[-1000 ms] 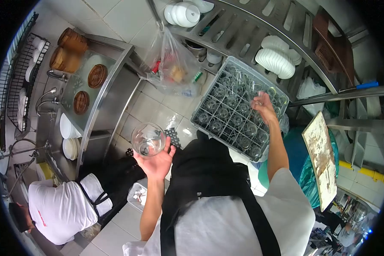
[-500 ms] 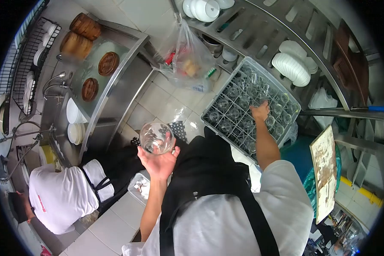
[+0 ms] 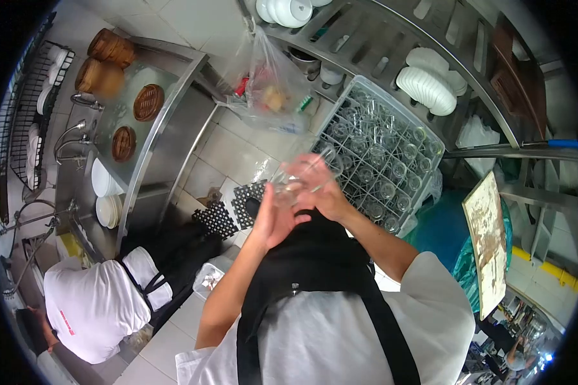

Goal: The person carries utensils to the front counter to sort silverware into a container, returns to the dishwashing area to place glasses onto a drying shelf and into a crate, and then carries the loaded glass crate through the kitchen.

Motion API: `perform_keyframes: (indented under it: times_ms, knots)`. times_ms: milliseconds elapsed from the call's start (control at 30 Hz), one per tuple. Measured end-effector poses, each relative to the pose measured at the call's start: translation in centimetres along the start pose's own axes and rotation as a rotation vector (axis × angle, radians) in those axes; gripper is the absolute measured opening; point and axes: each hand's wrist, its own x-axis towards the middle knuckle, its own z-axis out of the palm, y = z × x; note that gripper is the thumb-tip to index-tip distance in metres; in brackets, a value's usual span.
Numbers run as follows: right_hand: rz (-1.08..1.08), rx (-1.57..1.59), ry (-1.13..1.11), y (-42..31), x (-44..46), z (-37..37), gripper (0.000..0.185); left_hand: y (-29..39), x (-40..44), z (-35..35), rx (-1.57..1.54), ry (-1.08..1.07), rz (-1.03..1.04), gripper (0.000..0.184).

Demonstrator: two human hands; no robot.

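Note:
My left hand [image 3: 278,217] is in front of the black apron, with its fingers curved around a clear glass vessel [image 3: 287,186]. My right hand [image 3: 320,186] is close beside it, blurred by motion, its fingers bent over see-through glass. A clear rim and wall show near its fingertips, but I cannot tell whether that is a second glass. Just right of the hands is a grey dishwashing rack [image 3: 435,138], its grid compartments filled with many clear drinking glasses [image 3: 386,190].
A bag of rubbish [image 3: 273,83] hangs behind the rack. White plates [image 3: 427,88] stand on the slotted steel shelf [image 3: 366,38]. At left, a co-worker [image 3: 96,301] bends by a sink with bamboo steamers [image 3: 149,102]. A worn board [image 3: 485,244] leans at right.
My right hand has left the rack and come over to my left hand. My left hand has moved right with the glass vessel, bringing both hands together in front of the apron.

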Motion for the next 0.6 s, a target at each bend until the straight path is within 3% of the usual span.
perform_keyframes:
  times_ms: [33, 133, 167, 300, 467, 500, 533, 600]
  knots:
    - [-0.008, -0.055, 0.044, -0.2, -0.2, -0.6, 0.08, 0.0, 0.6, -0.5, 0.033, -0.105, -0.095, 0.076]
    - [0.025, -0.212, 0.143, -1.6, -1.3, -4.5, 0.076, 0.1, 2.0, -0.7, 0.664, 0.051, -0.165, 0.067]
    - [0.14, -0.44, 0.242, -1.7, -2.3, -6.2, 0.077, -0.7, 2.2, -1.5, 0.798, 0.191, -0.112, 0.057]
    - [0.653, -1.231, 0.396, -4.3, -5.0, -9.3, 0.083, -0.5, 0.5, -5.3, 0.679, 0.35, -0.029, 0.046]
    - [0.847, -1.623, 0.198, -1.9, -7.8, -14.2, 0.104, -2.1, -2.3, -15.2, 0.747, 0.56, 0.036, 0.03]
    - [0.756, -1.735, 0.102, 0.1, -8.8, -17.0, 0.106, -2.6, -3.3, -17.1, 0.721, 0.588, 0.028, 0.029]
    - [0.977, -1.697, 0.063, -1.9, -7.4, -14.1, 0.106, -3.0, -4.0, -18.7, 0.691, 0.626, 0.032, 0.028]
    - [0.946, -1.803, -0.033, -1.0, -6.9, -14.5, 0.1, -3.6, -5.0, -20.6, 0.411, 0.755, 0.006, 0.025]
